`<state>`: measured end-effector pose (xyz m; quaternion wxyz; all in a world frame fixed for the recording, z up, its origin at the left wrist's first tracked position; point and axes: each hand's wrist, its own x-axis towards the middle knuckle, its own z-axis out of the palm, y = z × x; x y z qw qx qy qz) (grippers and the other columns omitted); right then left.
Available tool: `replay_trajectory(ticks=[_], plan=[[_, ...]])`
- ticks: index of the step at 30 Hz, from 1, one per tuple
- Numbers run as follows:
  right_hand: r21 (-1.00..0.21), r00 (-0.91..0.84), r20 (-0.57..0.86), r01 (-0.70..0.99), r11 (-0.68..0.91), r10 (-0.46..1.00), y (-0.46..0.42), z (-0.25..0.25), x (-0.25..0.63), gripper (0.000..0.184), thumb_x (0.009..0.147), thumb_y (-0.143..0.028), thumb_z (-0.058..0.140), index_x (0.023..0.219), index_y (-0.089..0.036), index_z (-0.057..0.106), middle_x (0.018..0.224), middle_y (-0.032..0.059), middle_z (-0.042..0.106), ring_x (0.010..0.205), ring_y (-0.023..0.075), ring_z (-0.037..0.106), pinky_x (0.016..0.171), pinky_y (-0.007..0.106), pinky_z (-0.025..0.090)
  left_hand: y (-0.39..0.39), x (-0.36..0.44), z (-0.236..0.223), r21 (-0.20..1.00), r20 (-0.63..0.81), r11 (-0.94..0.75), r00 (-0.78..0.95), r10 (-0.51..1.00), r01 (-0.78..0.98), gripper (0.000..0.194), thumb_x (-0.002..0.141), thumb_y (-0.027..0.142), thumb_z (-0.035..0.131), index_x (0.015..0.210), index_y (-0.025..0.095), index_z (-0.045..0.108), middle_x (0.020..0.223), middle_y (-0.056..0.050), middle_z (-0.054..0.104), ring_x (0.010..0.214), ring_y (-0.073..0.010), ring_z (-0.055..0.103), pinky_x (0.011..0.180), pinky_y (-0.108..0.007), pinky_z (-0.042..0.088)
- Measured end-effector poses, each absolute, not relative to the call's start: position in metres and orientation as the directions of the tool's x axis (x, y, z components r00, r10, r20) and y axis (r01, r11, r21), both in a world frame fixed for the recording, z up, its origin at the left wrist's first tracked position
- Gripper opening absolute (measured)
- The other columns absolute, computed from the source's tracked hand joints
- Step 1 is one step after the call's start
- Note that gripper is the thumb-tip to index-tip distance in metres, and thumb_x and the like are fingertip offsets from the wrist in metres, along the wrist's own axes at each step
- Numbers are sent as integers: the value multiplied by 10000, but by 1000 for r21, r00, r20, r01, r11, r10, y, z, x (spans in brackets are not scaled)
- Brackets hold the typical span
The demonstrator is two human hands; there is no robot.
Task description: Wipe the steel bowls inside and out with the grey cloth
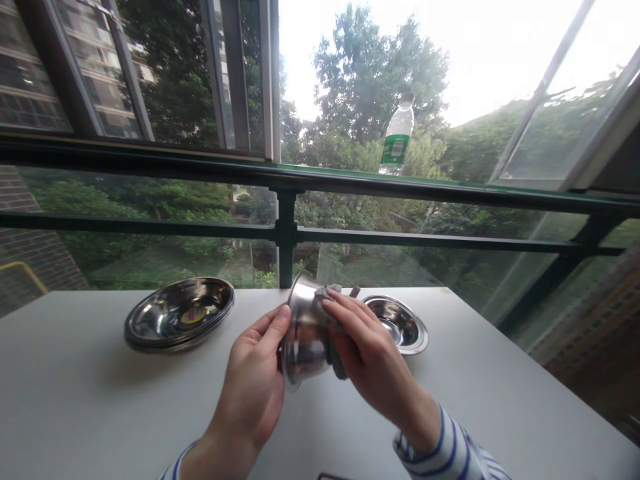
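A shiny stainless steel bowl [304,333] is held up above the white table, tipped on its side with its rim to the left. My left hand [255,377] grips that rim, thumb on the outside and the other fingers mostly hidden behind. Against the bowl's outer base my right hand [370,353] presses a grey cloth [330,292], its fingers closed over it. Parts of the cloth stick out above and below the right hand. Just behind that hand, another steel bowl [417,333] rests upright on the table, partly covered by the fingers.
A stack of steel bowls [175,320], the top one with a yellow and pink sticker, sits at the left of the white table [125,413]. A dark green railing [210,170] runs behind it. On the railing stands a clear bottle [397,137]. A dark-edged object [333,477] shows at the bottom edge.
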<state>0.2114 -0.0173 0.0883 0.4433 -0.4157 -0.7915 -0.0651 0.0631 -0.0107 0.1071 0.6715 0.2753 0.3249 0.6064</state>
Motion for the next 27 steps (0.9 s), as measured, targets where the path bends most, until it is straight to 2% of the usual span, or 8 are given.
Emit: replay_trajectory(ticks=[3, 5, 7, 11, 14, 20, 25, 27], plan=[[-494, -45, 742, 639, 590, 669, -14, 89, 219, 293, 902, -175, 447, 1176, -200, 551, 1229, 81, 585, 1162, 200, 524, 981, 393, 444, -9, 62, 109, 770, -103, 103, 37, 994, -630, 140, 728, 154, 647, 848, 109, 704, 699, -62, 716, 614, -163, 666, 557, -235, 539], [-562, 37, 728, 605, 565, 684, -14, 92, 221, 276, 903, -194, 463, 1160, -215, 558, 1191, 65, 613, 1126, 190, 556, 957, 372, 467, -9, 61, 110, 774, -107, 107, 37, 994, -624, 128, 736, 142, 635, 838, 100, 699, 707, -68, 715, 598, -157, 659, 543, -231, 536], [-490, -35, 752, 637, 595, 658, -18, 95, 221, 274, 900, -176, 459, 1153, -210, 562, 1206, 67, 604, 1134, 192, 545, 958, 373, 463, -9, 61, 111, 773, -113, 118, 47, 992, -623, 118, 741, 147, 632, 825, 96, 696, 705, -71, 712, 593, -154, 654, 537, -228, 533], [-113, -476, 687, 677, 728, 549, -29, 99, 214, 290, 866, -137, 483, 1134, -192, 578, 1272, 59, 558, 1199, 243, 455, 969, 419, 434, -7, 60, 108, 755, -102, 112, 53, 993, -646, 91, 720, 158, 666, 791, 114, 701, 644, -40, 696, 582, -133, 648, 504, -176, 503], [10, -602, 619, 648, 762, 504, -30, 97, 208, 289, 855, -143, 495, 1125, -202, 578, 1258, 32, 572, 1185, 247, 456, 937, 409, 449, -6, 61, 106, 753, -75, 87, 47, 996, -652, 126, 697, 176, 695, 809, 119, 708, 643, -32, 694, 606, -136, 651, 500, -168, 494], [-117, -380, 775, 699, 705, 505, -18, 94, 219, 313, 880, -133, 448, 1177, -177, 538, 1244, 91, 573, 1173, 223, 480, 944, 411, 455, -11, 66, 104, 823, -37, 78, 84, 996, -562, 296, 694, 246, 716, 962, 124, 697, 750, -50, 716, 697, -166, 661, 578, -219, 515], [-79, -494, 705, 658, 748, 509, -21, 97, 222, 293, 852, -145, 497, 1129, -200, 574, 1242, 51, 582, 1186, 239, 465, 965, 426, 440, -9, 64, 98, 863, -2, 73, 142, 990, -499, 303, 724, 278, 692, 997, 147, 692, 826, -52, 721, 719, -158, 654, 630, -236, 514], [-94, -442, 738, 681, 726, 510, -20, 97, 223, 297, 859, -153, 491, 1144, -193, 564, 1245, 67, 577, 1178, 238, 473, 962, 431, 439, -9, 63, 96, 888, 31, 56, 182, 983, -456, 297, 738, 285, 679, 1002, 150, 693, 845, -54, 721, 713, -152, 649, 663, -247, 512]])
